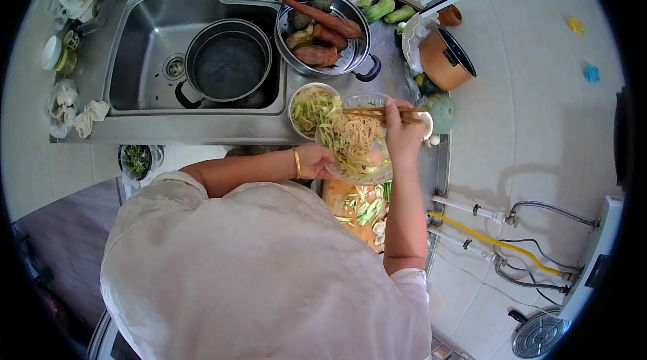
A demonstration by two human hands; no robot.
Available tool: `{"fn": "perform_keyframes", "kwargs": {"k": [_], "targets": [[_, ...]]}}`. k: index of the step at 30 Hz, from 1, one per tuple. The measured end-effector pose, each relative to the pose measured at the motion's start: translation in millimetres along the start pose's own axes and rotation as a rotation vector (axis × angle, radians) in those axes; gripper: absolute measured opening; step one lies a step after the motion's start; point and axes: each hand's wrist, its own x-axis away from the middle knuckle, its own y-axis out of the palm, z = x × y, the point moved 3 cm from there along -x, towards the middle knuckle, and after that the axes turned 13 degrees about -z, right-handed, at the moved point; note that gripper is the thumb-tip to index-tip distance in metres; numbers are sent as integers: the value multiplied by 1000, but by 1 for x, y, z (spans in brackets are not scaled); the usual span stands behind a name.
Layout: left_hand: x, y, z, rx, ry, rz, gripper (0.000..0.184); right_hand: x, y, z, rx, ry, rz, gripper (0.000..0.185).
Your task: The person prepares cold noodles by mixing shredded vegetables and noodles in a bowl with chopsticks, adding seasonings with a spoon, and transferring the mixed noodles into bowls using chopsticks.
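My left hand [315, 160] grips the near left rim of a clear glass bowl [377, 175], which holds noodles [357, 134] with pale green shreds. My right hand [402, 132] is closed around wooden chopsticks [367, 112], whose tips are over the noodles. A smaller white-rimmed bowl [294, 117] stands just left of the glass bowl, filled with noodles and green shreds [314, 105]. Beneath the glass bowl, a wooden cutting board [337, 193] carries sliced green and white vegetables [367, 205].
In the sink [145, 37] sits a dark pot [229, 60] with liquid. Behind the bowls, a steamer pot [360, 63] holds sweet potatoes [315, 55]. An orange-brown pot [441, 63] and a pale green gourd [440, 114] stand to the right. A yellow hose [492, 240] runs along the wall.
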Motion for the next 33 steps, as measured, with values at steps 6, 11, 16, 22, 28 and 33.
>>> {"fn": "perform_keyframes", "kwargs": {"k": [6, 11, 16, 22, 28, 33], "targets": [[-1, -3, 0, -31, 15, 18, 34, 21, 13, -29, -136, 8, -57, 24], [2, -2, 2, -42, 11, -3, 37, 25, -7, -42, -324, 73, -45, 24], [-2, -9, 1, -51, -3, -5, 40, 23, 1, -2, -346, 110, -112, 25], [1, -7, 0, -89, 18, -14, 40, 23, 6, 12, -439, 110, -25, 25], [0, -5, -7, -110, -30, -6, 38, 22, 23, 5, -502, 86, 45, 22], [-1, -8, -10, -108, -40, 31, 37, 25, 7, -14, -482, 95, -13, 24]]}}
